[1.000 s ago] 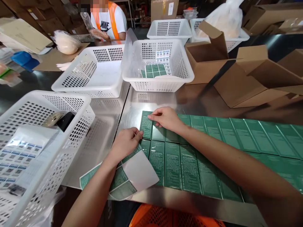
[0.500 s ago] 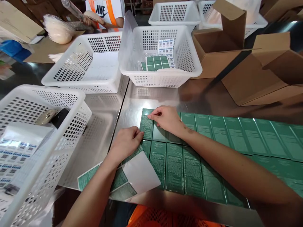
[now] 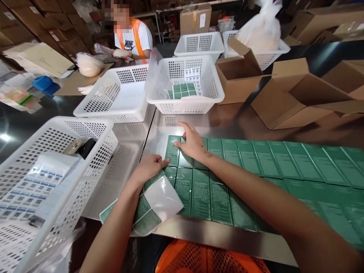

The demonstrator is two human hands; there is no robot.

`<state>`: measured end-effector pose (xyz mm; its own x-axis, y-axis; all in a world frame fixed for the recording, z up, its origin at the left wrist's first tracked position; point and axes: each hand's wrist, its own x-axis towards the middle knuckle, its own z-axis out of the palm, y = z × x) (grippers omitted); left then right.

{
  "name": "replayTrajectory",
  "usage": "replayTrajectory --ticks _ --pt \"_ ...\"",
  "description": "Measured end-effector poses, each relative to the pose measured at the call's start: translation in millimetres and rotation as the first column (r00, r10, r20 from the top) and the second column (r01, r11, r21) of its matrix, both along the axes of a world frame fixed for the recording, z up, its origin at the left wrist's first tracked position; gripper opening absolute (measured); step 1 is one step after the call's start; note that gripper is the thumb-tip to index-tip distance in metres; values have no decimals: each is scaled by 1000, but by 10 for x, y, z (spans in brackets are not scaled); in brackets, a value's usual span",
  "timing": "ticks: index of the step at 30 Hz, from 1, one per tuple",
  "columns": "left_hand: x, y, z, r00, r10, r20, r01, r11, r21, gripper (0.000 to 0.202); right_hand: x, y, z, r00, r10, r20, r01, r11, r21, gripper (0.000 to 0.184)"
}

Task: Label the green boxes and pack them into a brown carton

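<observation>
Two rows of green, film-wrapped boxes [image 3: 201,193] lie side by side on the steel table. At the left end of the far row, my right hand [image 3: 193,143] is over the boxes with thumb and fingers apart. Its thumb tip is at the corner box [image 3: 171,151], and nothing shows in the fingers. My left hand [image 3: 149,169] is closed on a sheet of green stickers [image 3: 146,220], its fingertips against the left edge of the corner box. Part of the sheet is bare white backing; my forearm hides another part.
White baskets [image 3: 186,108] stand beyond the boxes and on the left; one holds more sticker sheets [image 3: 184,90]. Open cartons [image 3: 284,100] stand at the back right. Across the table a person [image 3: 133,41] in an orange vest handles a wrapped item.
My right hand's pinch at the corner box has opened, its fingers spreading away from the thumb. My left hand keeps the sticker sheet. The view has tilted up.
</observation>
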<state>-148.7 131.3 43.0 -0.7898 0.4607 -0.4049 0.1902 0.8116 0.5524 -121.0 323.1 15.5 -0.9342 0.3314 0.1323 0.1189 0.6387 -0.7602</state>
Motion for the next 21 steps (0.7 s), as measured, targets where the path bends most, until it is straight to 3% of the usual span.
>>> replayTrajectory --ticks 3,5,8,10,13,16,18,19,21 --pt "48 -110 -10 993 93 -78 -90 995 38 49 113 2 73 998 55 10 -53 989 -139 57" --pt "116 -167 43 959 209 -192 -196 977 82 46 304 -62 165 992 125 -17 -124 948 -294 50" --pt "282 -188 202 851 390 -351 -345 920 186 42 685 -249 341 947 315 -62 -312 859 -406 51" --pt "417 -157 317 770 479 -422 -381 875 298 41 889 -380 445 922 379 -81 -380 843 -381 51" --pt "600 -90 429 714 541 -444 -347 824 447 42 1008 -487 527 929 327 -175 -365 889 -275 34" --pt "692 -61 449 754 554 -352 -321 779 539 48 990 -471 523 912 270 -308 -316 943 -108 13" --pt "692 -71 429 807 557 -196 -342 712 613 51 979 -432 499 874 274 -402 -253 962 106 6" --pt "678 -83 416 834 545 -83 -368 663 652 51 981 -412 487 842 295 -451 -203 949 242 8" --pt "637 -116 398 860 489 148 -439 558 705 52 993 -379 468 764 381 -520 -88 861 501 16"
